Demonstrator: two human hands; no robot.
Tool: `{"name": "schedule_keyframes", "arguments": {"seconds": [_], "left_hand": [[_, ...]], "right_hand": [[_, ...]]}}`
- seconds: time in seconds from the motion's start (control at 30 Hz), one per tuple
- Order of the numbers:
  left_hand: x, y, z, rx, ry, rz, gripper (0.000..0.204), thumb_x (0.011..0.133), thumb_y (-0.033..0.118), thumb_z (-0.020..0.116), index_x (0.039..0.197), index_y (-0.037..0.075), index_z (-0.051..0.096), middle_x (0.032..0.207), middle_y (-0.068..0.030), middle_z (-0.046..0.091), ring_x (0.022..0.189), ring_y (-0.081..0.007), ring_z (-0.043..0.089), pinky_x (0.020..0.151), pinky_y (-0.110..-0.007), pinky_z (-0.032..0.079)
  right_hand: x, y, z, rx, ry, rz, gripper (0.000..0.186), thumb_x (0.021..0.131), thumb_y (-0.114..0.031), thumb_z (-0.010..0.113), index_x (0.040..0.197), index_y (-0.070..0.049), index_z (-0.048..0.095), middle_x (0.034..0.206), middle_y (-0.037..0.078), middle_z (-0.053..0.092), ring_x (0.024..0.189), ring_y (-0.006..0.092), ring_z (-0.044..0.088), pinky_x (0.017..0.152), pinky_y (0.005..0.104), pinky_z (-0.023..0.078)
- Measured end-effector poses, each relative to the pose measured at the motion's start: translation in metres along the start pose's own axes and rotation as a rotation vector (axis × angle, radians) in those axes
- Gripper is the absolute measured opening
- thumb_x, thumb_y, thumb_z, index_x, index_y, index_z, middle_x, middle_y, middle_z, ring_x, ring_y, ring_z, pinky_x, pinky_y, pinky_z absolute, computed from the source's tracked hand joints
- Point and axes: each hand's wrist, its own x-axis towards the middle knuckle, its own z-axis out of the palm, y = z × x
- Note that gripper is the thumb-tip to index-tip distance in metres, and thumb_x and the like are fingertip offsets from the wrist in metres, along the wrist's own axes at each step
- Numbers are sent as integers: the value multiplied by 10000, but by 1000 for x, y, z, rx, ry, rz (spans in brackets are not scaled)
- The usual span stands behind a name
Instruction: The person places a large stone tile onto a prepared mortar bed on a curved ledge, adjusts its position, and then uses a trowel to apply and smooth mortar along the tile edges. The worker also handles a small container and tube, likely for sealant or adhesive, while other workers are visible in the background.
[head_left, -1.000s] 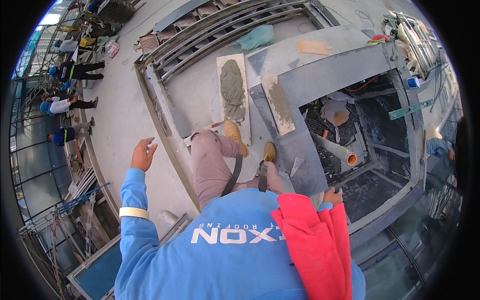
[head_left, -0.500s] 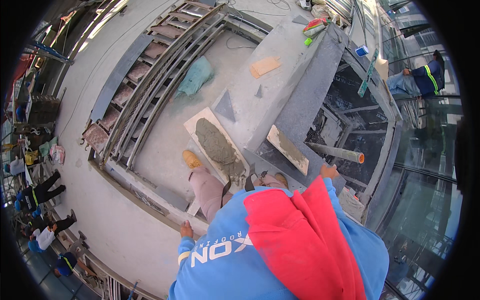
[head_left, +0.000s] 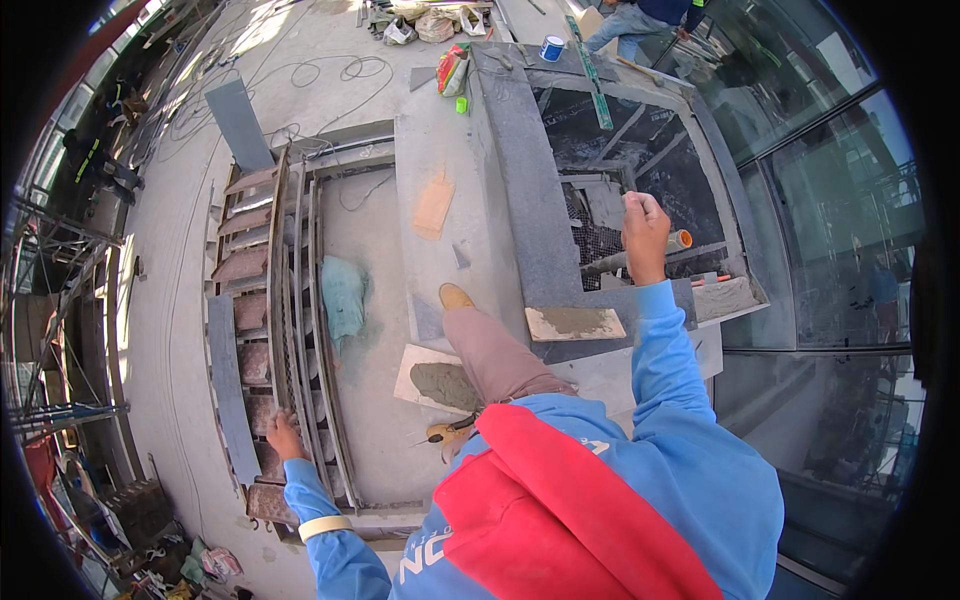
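My right hand (head_left: pixel 646 238) is raised, fingers curled closed, over a dark framed opening; nothing shows in it. On the left, my left hand (head_left: pixel 285 437) hangs over the metal stair frame (head_left: pixel 277 330) with its fingers loosely apart; I cannot tell whether it touches the frame. A board with grey mortar (head_left: pixel 445 387) lies by my legs, partly hidden behind them. Near my right forearm, a narrower mortar-smeared board (head_left: pixel 575 323) rests on the grey stone slab (head_left: pixel 545 240). My front boot (head_left: pixel 455 296) stands at the foot of the raised ledge.
A teal cloth bag (head_left: pixel 343 297) lies on the floor beside the stair frame. On the ledge are an orange-tan board (head_left: pixel 433 208) and a dark triangular offcut (head_left: pixel 460 257). A green level (head_left: pixel 590 75) and a blue-and-white can (head_left: pixel 551 48) sit at the opening's far edge, near another person.
My body has turned and stepped forward. My right hand has come off the slab area and risen over the opening. My left hand has swung out over the stair frame.
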Motion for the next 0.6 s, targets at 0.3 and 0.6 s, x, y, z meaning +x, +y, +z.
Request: {"name": "schedule_keyframes", "arguments": {"seconds": [0.3,0.6], "left_hand": [[-77,283,526,-697,-1250,-346,696,1071,589,344,1390,-6,512,1330,-189,614,1248,-328,572,1109,-455,422],[3,479,693,-708,-1140,-296,761,1054,623,320,1456,-4,477,1416,-229,571,1281,-341,562,1071,-459,453]], "right_hand": [[90,47,300,153,-477,-482,362,937,-183,676,1294,-128,650,1125,116,645,989,251,636,852,380,499],[355,113,328,-534,-539,-740,559,913,-297,720,1449,-291,563,1395,89,548,1337,278,497,1147,547,310]]}}
